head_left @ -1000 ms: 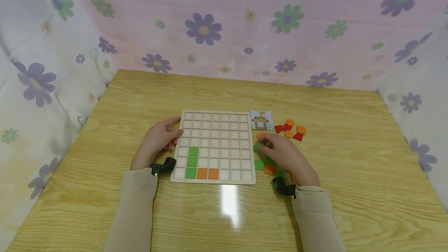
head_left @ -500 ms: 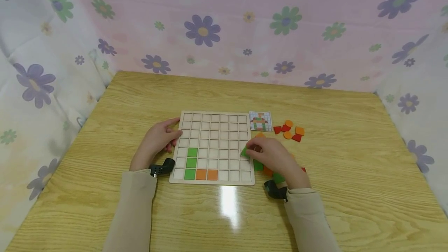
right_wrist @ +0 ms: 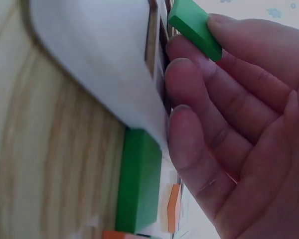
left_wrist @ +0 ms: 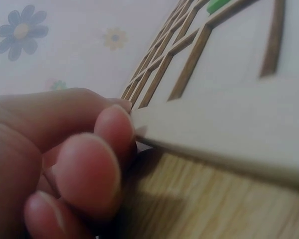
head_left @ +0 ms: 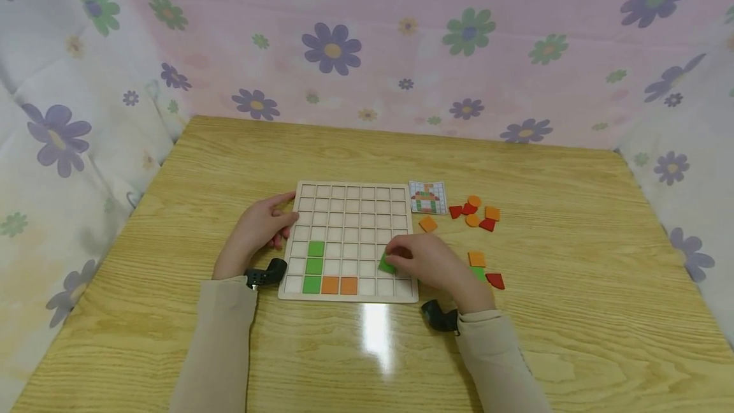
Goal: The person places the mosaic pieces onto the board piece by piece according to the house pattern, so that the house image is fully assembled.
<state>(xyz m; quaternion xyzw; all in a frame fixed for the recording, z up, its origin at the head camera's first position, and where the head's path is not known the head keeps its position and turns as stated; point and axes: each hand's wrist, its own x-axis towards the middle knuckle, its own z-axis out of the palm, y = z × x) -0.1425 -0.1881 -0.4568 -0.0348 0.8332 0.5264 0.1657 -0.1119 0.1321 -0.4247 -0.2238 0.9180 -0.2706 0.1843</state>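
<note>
A wooden grid board (head_left: 348,299) lies on the table with a column of green square tiles (head_left: 314,266) and two orange square tiles (head_left: 339,285) in its lower left cells. My left hand (head_left: 260,225) rests against the board's left edge, index finger stretched along it; the left wrist view shows its fingertips (left_wrist: 114,124) right at the rim. Over the lower right cells, my right hand (head_left: 430,260) pinches a green square tile (right_wrist: 195,27) between thumb and fingers. The tile is tilted, and the hand partly hides it in the head view.
A small pattern card (head_left: 427,197) lies by the board's upper right corner. Right of it are orange discs (head_left: 474,201) and red pieces (head_left: 487,225). More loose tiles, including an orange square (head_left: 476,259) and a red piece (head_left: 496,281), lie beside the right forearm.
My right hand has moved left from the loose tiles to above the board's lower right, carrying the green tile. My left hand has stayed at the board's left edge.
</note>
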